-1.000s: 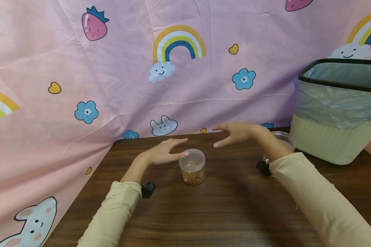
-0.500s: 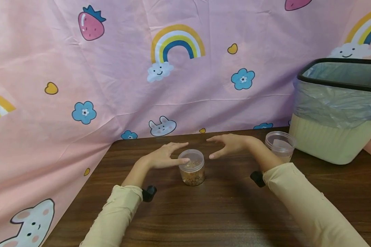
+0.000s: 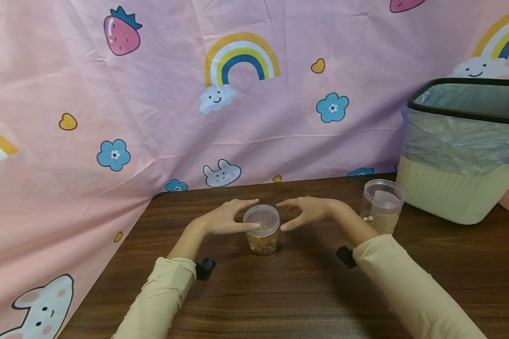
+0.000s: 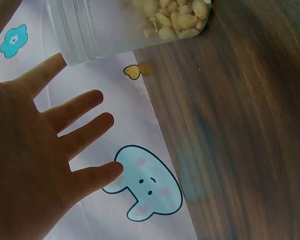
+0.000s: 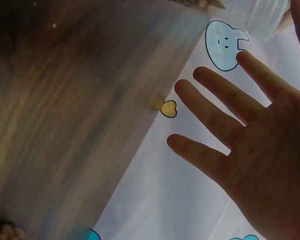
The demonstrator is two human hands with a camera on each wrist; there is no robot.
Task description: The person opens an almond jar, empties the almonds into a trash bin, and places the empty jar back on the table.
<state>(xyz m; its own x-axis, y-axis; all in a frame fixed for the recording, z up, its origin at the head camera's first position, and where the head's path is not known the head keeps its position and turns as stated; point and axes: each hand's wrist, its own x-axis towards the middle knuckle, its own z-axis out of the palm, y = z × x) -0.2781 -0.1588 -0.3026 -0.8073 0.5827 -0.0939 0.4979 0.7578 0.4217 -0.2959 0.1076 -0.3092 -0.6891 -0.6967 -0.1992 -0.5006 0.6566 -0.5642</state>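
Observation:
A small clear plastic jar [image 3: 264, 242] with a frosted screw lid [image 3: 260, 215] stands upright on the table, partly filled with pale peanut-like nuts [image 4: 186, 19]. My left hand [image 3: 220, 220] is at the jar's left, fingers extended behind it and thumb right at the front of the lid. Close in from the right comes my right hand [image 3: 309, 212], its thumb tip at the lid's edge and its fingers reaching behind. In the left wrist view the fingers [image 4: 84, 140] are straight and spread. The right wrist view likewise shows straight, spread fingers [image 5: 210, 112].
Another clear jar [image 3: 392, 207], with a label and some nuts at its bottom, stands right of my right forearm. Beyond it is a cream bin [image 3: 445, 188] with a bag liner. A patterned pink cloth [image 3: 174, 117] hangs behind the dark wooden table [image 3: 254, 301].
My right hand has come left and down from the second jar's side to the nut jar's lid. My left hand has lowered slightly. The jar has stayed in place.

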